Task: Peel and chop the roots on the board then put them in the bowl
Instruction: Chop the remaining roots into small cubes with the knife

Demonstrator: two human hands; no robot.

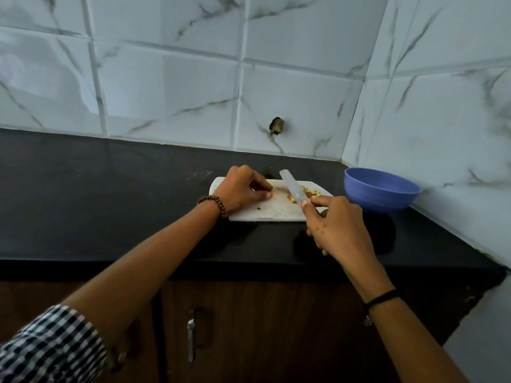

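Reaching out of a checked sleeve (49, 346) across the counter (110, 203), wearing a bead bracelet (213, 203) at the left wrist. Curling the left hand (243, 190) over the board (265, 212), pinching a small yellowish root piece (270, 195) between thumb and fingertips and pressing it down onto the board. Gripping the knife (291, 187) in the right hand (338, 226), forefinger lying along the blade's back, handle hiding inside the fist. Pointing the blade away and leftward from that hand, toward the left fingertips; touching the board or hanging just over it, cannot tell which. Showing a heap of chopped pieces (311, 193) just beyond the right forefinger, right of the blade. Showing the bowl (380, 189) standing on the counter beyond and right of the right hand, just beside the board's corner.
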